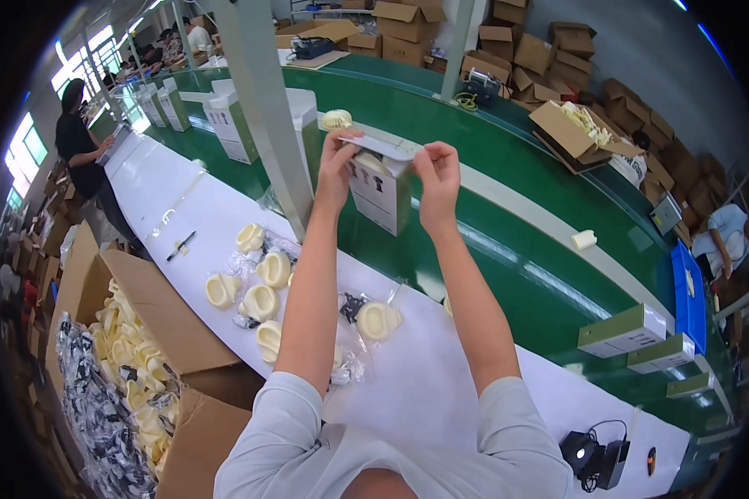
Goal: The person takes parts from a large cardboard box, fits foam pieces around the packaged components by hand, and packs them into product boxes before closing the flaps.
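A small white and green carton (377,200) stands upright on the green conveyor belt, ahead of me. Its white top flap (384,148) is raised, and I cannot make out the contents beneath. My left hand (338,166) is closed on the flap's left end, thumb and fingers pinching it. At the right end, my right hand (438,173) grips the flap's edge with curled fingers. Below my forearms, several cream plastic parts (260,302) and clear bags with dark pieces lie on the white table (416,374). One cream round part (379,321) lies between my arms.
A metal post (266,108) rises just left of my left arm. An open cardboard box (166,316) of cream parts and bagged dark pieces stands at left. More cartons (624,333) sit on the belt (516,291). A black power adapter (612,464) lies front right. Co-workers stand farther off.
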Tool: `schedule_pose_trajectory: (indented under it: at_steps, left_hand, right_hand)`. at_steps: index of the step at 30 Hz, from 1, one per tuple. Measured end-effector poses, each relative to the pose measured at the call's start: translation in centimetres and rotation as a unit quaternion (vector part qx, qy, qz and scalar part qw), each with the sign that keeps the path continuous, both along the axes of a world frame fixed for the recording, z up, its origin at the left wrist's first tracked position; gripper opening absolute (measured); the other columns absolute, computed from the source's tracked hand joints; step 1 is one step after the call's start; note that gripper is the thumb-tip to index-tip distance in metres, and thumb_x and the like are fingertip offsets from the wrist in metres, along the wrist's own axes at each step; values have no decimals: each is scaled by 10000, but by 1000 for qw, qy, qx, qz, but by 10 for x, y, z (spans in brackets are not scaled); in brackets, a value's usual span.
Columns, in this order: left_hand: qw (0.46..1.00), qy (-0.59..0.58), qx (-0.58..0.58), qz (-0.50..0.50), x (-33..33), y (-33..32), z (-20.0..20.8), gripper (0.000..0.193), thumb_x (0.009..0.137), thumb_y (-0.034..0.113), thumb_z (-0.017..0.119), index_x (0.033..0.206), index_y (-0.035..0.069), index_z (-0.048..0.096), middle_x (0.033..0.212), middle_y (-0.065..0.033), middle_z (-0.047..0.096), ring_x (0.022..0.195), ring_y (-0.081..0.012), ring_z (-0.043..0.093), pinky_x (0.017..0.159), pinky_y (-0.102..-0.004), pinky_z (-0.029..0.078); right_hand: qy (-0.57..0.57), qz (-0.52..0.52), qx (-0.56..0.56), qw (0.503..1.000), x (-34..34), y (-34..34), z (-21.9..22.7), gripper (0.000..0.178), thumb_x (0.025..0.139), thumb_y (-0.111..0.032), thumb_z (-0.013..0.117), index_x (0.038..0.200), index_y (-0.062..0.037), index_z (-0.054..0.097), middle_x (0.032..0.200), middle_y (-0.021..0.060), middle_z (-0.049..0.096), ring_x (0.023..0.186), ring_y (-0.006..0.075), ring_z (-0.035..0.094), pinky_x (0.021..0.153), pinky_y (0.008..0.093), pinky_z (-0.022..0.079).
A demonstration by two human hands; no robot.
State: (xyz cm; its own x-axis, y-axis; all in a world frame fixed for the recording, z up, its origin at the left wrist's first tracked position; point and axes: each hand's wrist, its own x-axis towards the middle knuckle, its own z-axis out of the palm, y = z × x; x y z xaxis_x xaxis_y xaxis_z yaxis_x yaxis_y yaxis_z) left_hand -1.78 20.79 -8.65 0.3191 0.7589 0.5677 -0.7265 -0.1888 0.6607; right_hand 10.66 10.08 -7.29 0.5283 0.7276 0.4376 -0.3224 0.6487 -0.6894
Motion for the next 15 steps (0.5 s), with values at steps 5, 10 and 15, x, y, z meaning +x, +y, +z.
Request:
schedule_pose_trajectory:
  at_steps: [5, 10, 15]
  left_hand:
    - [990, -58, -25, -122, -12, -4, -6, 188, 843, 82, 522, 1025, 95, 474, 1173, -95, 504, 1113, -182, 436, 966, -328, 305]
    - [997, 0, -25, -73, -3, -16, -11, 207, 839, 81, 553, 1024, 94, 459, 1250, -108, 481, 1133, -180, 440, 957, -326, 328]
    - [998, 46, -27, -16, 6, -20, 4, 274, 796, 37, 612, 1044, 78, 504, 1212, -74, 530, 996, -118, 518, 819, -252, 420]
  right_hand:
    - [-488, -294, -15, 822, -13, -17, 17, 192, 718, -95, 662, 895, -35, 615, 953, 112, 634, 888, 205, 612, 790, 292, 464]
    - [-518, -270, -45, 810, -10, -25, 22, 255, 698, -82, 638, 948, -33, 630, 965, 124, 636, 912, 199, 610, 798, 308, 475]
    - [-474, -256, -143, 830, 2, -27, 33, 239, 710, -91, 649, 935, -10, 642, 936, 129, 650, 876, 194, 620, 782, 290, 478]
